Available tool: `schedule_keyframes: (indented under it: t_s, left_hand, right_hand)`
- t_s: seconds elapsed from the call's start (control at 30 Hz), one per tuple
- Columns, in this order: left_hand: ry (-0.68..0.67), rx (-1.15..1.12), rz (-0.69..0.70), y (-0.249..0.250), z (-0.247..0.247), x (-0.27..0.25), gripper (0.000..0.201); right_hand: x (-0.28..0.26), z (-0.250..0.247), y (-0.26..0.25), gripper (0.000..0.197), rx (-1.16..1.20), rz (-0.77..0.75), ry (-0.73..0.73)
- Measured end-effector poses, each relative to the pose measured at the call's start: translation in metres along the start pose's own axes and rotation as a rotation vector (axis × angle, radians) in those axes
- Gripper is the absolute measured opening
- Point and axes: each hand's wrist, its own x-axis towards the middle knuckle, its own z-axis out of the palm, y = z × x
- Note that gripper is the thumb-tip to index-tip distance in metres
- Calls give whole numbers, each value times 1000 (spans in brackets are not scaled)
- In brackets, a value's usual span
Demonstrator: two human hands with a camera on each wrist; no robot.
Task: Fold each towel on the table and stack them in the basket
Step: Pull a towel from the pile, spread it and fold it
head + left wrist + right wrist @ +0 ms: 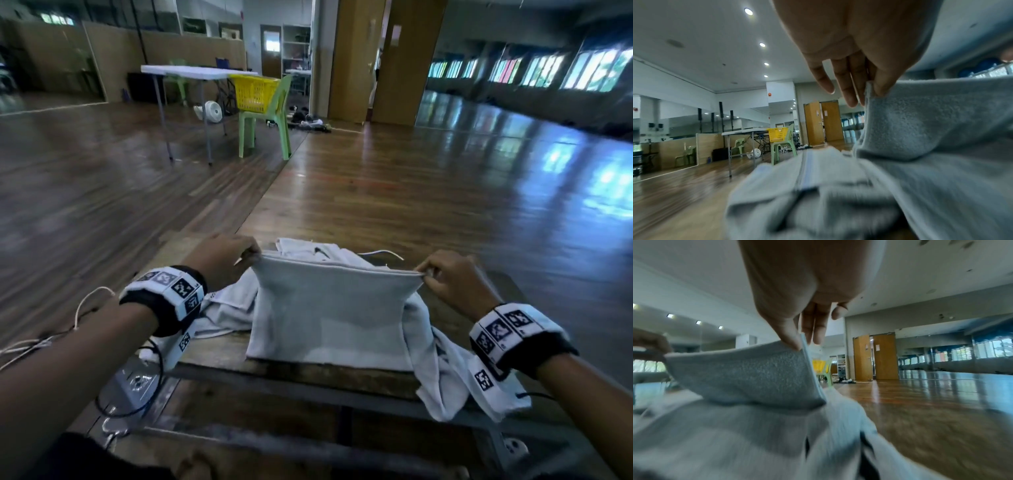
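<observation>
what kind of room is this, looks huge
Probably a dance studio or multipurpose hall: a wide polished wooden floor, mirrored walls and a long row of windows. A folding table and a plastic chair stand far off.

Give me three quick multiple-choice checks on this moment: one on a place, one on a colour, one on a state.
1. Where is the basket?
A. on the far green chair
B. under the near table
C. in the left hand

2. What colour is the basket?
A. blue
B. yellow
C. red

3. How is the grey towel held?
A. left hand alone
B. lying untouched
C. both hands pinch its top corners

Answers: 1 A, it stands on the chair seat. 2 B, plainly yellow. 3 C, right hand pinches the other corner.
</observation>
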Motion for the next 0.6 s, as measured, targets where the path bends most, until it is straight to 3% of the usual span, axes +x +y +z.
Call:
schedule_keyframes:
  t_s: [0.13,0.23,0.27,0.33,0.43,0.6]
  left_hand:
    - [-80,52,100,-2,49,-44,5]
    - [-133,73,180,0,83,-74,9]
    - [-144,87,213,1,92,-80,7]
    - [-174,94,225,3,107,-92,22]
    - [-180,34,162,5,116,-101,30]
    - [-142,-47,131,5,126,-99,21]
  right_hand:
    - [-57,41,6,6,-178,-188,-96]
    - [-90,66,8,14,-151,-271,-177]
    - [-97,71,6,14,-178,-278,-203]
    - [-109,78,3,11,-243,-252,-244]
    - [-116,81,0,25,-231,-187,-283]
    - [-115,78,0,27,-221,-148,-311]
